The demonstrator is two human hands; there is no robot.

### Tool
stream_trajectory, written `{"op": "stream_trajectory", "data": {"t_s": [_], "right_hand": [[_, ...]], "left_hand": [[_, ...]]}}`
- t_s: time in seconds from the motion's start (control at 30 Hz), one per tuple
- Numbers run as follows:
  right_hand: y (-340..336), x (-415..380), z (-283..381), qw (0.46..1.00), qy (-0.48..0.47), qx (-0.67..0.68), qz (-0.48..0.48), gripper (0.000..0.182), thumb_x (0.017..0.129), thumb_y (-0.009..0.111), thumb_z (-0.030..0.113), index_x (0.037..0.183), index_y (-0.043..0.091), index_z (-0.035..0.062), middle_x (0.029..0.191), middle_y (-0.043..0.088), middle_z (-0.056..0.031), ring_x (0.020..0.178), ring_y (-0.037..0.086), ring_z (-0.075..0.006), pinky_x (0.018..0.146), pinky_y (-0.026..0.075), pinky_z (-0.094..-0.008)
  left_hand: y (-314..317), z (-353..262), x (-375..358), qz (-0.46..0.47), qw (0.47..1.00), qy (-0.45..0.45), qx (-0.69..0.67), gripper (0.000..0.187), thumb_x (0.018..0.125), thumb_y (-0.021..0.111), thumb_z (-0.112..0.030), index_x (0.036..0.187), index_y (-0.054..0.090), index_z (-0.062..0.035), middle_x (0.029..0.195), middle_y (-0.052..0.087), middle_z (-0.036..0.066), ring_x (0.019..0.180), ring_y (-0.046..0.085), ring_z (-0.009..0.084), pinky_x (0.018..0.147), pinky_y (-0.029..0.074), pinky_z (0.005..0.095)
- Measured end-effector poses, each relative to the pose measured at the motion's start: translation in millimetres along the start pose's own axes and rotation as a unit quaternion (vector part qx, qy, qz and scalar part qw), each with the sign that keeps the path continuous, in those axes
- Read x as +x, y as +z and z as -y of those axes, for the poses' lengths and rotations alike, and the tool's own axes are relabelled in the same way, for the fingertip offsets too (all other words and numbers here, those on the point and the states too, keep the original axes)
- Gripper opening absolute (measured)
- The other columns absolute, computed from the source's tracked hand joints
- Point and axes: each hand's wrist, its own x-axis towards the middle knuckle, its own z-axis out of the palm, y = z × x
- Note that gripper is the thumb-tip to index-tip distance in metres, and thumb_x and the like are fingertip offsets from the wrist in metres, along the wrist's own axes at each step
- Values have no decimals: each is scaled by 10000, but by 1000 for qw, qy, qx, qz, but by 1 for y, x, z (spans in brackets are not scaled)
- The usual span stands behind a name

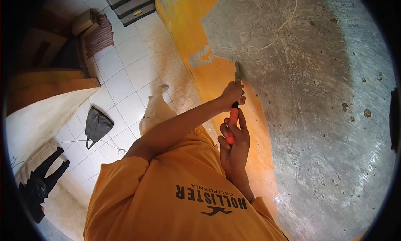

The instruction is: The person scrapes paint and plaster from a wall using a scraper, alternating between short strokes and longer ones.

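Note:
A scraper with a red handle and a narrow metal blade points up the frame, its tip at the border between orange paint and bare grey wall. My left hand is closed around the tool near the base of the blade. Just below it, my right hand wraps round the red handle with fingers bent. The blade's tip lies against or very near the wall; exact contact cannot be made out.
White floor tiles lie at the left, with a dark bag, a thin cable and black cloth on them. A dark rack, a striped mat and a cardboard box are farther up. A curved low wall stands left.

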Motion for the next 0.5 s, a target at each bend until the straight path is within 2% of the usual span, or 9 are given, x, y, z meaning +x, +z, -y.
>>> {"op": "stream_trajectory", "data": {"t_s": [0.07,0.1,0.17,0.2,0.23,0.33,0.43,0.47,0.5], "right_hand": [[-10,10,-3,1000,1,-6,1,556,1046,550,28,1571,368,41,1066,557,-68,771,488,-70,478,329,-168],[-19,30,-13,1000,4,-19,2,556,1049,546,33,1575,367,39,1071,561,-75,770,487,-74,475,327,-165],[-17,22,-11,1000,9,5,0,573,1049,545,31,1590,357,42,1071,563,-75,768,485,-74,473,326,-163],[-9,20,-5,1000,12,14,8,582,1048,544,30,1598,352,43,1070,564,-75,767,484,-75,473,325,-163],[3,2,1,1000,7,8,-10,581,1051,553,39,1597,354,41,1066,565,-75,762,484,-72,473,330,-162],[-9,0,4,1000,1,1,9,555,1053,567,52,1574,376,37,1064,565,-74,759,487,-70,471,329,-163],[-12,25,-9,1000,8,7,23,596,1055,568,70,1602,333,40,1089,565,-83,788,504,-71,494,346,-170],[-2,22,-4,999,11,13,37,601,1057,564,68,1607,322,43,1094,562,-83,803,509,-72,498,349,-173],[6,13,0,999,4,17,37,597,1057,562,66,1605,326,45,1099,561,-83,814,509,-74,507,354,-175]], "left_hand": [[11,-5,-4,-75,993,27,89,141,1084,425,-256,1056,506,-144,766,433,22,593,448,173,495,396,317],[-11,3,16,-29,999,16,-6,116,1073,442,-246,1043,507,-154,770,441,18,596,453,177,501,404,318],[-55,20,56,53,979,-31,-194,69,1050,478,-226,1018,510,-174,778,458,10,602,462,185,514,419,320],[-35,12,37,37,987,-43,-149,74,1048,478,-225,1000,505,-176,761,450,5,599,458,189,511,416,322],[-25,15,19,71,986,-35,-144,209,1048,551,-246,1183,514,-89,814,428,39,598,426,171,509,405,301],[-3,6,3,29,1000,-6,5,180,1046,550,-221,1160,505,-89,827,423,39,607,431,170,518,419,309],[-36,9,35,17,990,-9,-142,93,1036,528,-175,1065,495,-93,820,445,38,588,452,180,495,412,323],[-39,1,39,50,982,-41,-176,57,1028,523,-141,1034,498,-90,777,463,31,571,472,184,487,432,345],[-22,-8,20,59,990,-46,-117,67,1026,532,-133,1046,497,-79,774,458,33,594,478,180,508,442,333]]}}
